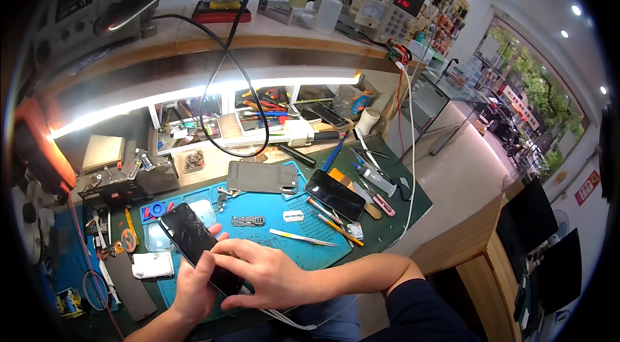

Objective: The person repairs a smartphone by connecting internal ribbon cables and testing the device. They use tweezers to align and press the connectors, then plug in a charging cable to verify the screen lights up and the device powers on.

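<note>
My left hand holds a black phone with a cracked screen, tilted over the front of the blue work mat. My right hand lies across its lower part, fingers bent onto the screen and thumb at the bottom end, partly hiding it. White cables run below my hands. Near them are a small circuit board, a metal stencil plate, tweezers and a white cloth. Behind lie a grey phone body and another black phone.
Screwdrivers, brushes and a syringe crowd the right of the bench. Tool trays sit under a lamp strip, with bottles and instruments on the shelf. A black cable hangs in loops. A wooden desk with screens stands right.
</note>
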The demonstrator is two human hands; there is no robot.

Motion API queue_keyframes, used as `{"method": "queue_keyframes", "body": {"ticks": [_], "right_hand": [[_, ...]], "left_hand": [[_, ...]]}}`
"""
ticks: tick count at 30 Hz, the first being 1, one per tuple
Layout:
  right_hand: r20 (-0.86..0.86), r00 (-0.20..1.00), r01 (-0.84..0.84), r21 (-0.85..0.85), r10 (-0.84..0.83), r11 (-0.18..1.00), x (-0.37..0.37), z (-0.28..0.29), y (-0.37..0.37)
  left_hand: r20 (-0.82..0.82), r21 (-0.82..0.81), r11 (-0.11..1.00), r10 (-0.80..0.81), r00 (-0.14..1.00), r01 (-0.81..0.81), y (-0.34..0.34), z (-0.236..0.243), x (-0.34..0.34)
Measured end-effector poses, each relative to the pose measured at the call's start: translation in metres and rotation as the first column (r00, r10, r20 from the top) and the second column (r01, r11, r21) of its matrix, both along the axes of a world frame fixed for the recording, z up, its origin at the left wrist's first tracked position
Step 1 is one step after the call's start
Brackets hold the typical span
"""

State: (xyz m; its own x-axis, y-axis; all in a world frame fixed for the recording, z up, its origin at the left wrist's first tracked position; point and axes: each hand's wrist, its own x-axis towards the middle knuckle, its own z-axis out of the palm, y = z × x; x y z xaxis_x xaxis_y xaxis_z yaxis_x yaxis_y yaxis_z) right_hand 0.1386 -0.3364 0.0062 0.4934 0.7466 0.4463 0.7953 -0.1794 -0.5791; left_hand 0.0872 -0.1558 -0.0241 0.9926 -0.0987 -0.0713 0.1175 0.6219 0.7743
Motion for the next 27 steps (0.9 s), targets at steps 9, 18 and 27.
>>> {"method": "queue_keyframes", "body": {"ticks": [9, 18, 27], "right_hand": [[-0.346, 0.933, 0.189, 0.231, -0.100, 0.954, 0.020, 0.002, 0.004], [-0.830, 0.534, -0.012, 0.186, 0.164, 0.982, 0.038, -0.022, -0.004], [-0.896, 0.344, -0.086, 0.266, 0.279, 0.960, 0.040, -0.027, 0.001]], "left_hand": [[-0.126, -0.182, 0.982, 0.015, 0.992, -0.038, 0.017, 0.017, 0.010], [-0.009, -0.186, 0.981, 0.047, 0.999, -0.048, 0.026, 0.015, 0.017], [-0.087, -0.111, 0.965, -0.250, 0.964, 0.240, 0.010, 0.014, 0.012]]}}
